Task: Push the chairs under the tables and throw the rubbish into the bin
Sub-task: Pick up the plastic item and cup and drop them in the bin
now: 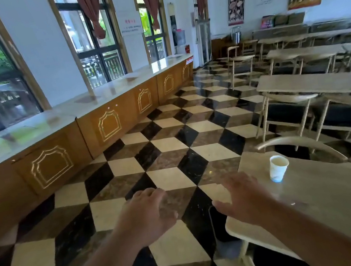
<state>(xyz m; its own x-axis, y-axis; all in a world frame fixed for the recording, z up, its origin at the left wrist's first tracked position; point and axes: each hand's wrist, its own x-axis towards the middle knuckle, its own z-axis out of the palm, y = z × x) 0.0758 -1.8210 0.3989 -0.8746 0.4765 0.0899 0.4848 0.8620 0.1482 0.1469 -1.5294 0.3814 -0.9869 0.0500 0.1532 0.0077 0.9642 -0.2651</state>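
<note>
Both empty hands (196,208) hover near the paper cup (278,168) on the table (335,206).

paper cup (279,171): white, upright, open mouth up, near the far left corner of the nearest counter (333,194) | chairs (299,142): pale curved backs, dark seats, one at the far edge of the nearest counter just beyond the cup, others tucked under the counters behind | bin: not in view
</note>
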